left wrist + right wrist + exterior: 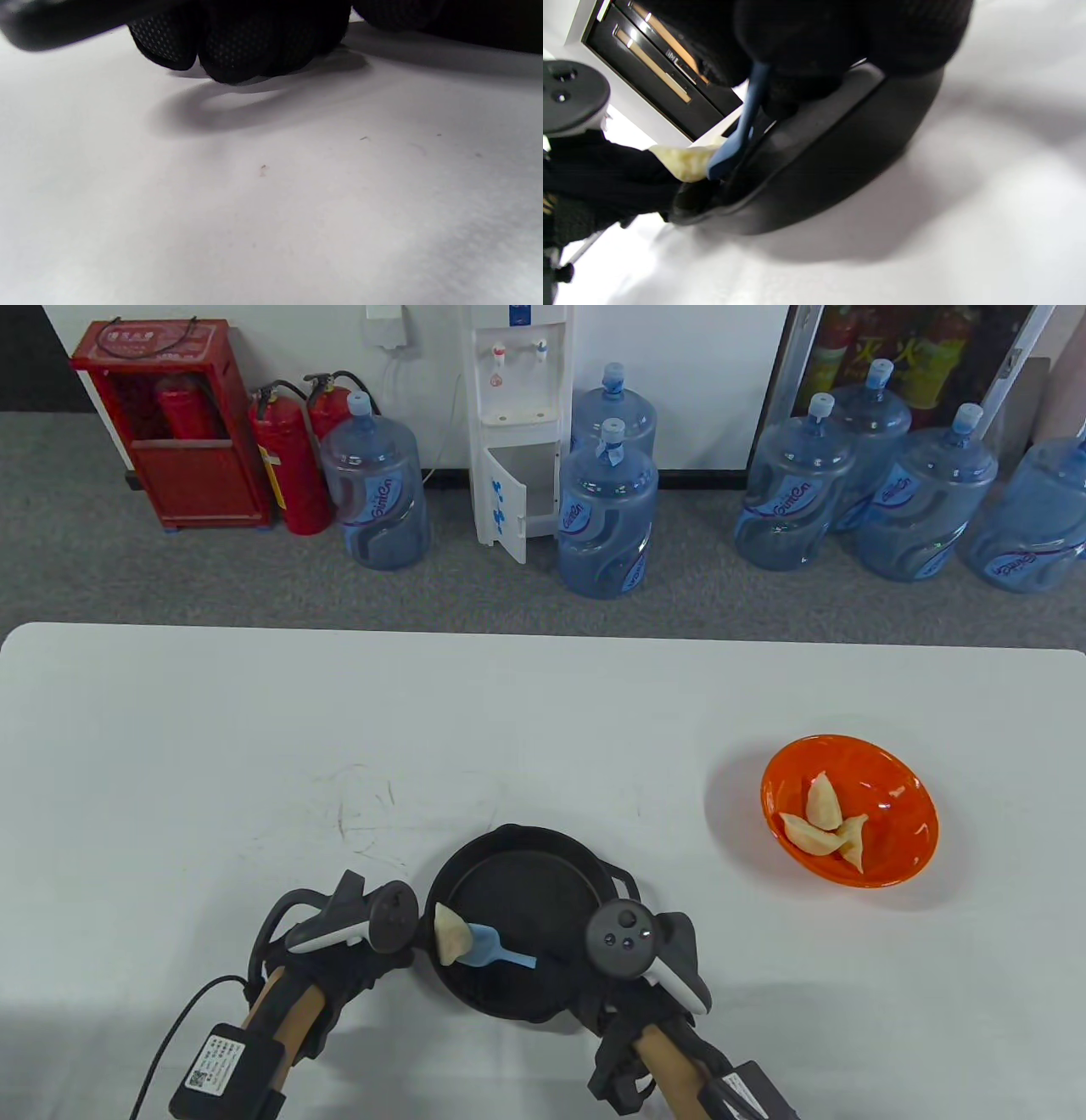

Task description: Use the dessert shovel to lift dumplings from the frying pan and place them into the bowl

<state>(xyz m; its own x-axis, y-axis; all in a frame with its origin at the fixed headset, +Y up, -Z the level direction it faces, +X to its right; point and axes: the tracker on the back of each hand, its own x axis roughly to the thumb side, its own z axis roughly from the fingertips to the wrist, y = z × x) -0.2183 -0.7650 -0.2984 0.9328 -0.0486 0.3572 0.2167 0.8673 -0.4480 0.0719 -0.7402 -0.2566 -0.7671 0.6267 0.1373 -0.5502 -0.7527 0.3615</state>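
A black frying pan (543, 891) sits near the table's front edge. One pale dumpling (450, 935) lies against its left rim. The blade of a light blue dessert shovel (495, 950) touches that dumpling. My right hand (587, 977) grips the shovel's handle (755, 97) over the pan's right side; its fingers (806, 42) curl round it. In the right wrist view the blade (725, 156) presses on the dumpling (685, 163). My left hand (386, 952) holds the pan at its left edge, fingers (237, 46) curled low over the table. An orange bowl (899, 814) to the right holds three dumplings (823, 823).
The white table (254, 746) stretches left and behind the pan. A black cable (170, 1035) trails from my left wrist to the front edge. Blue water bottles (607, 513), a dispenser and red fire extinguishers (288, 466) stand on the floor beyond the far edge.
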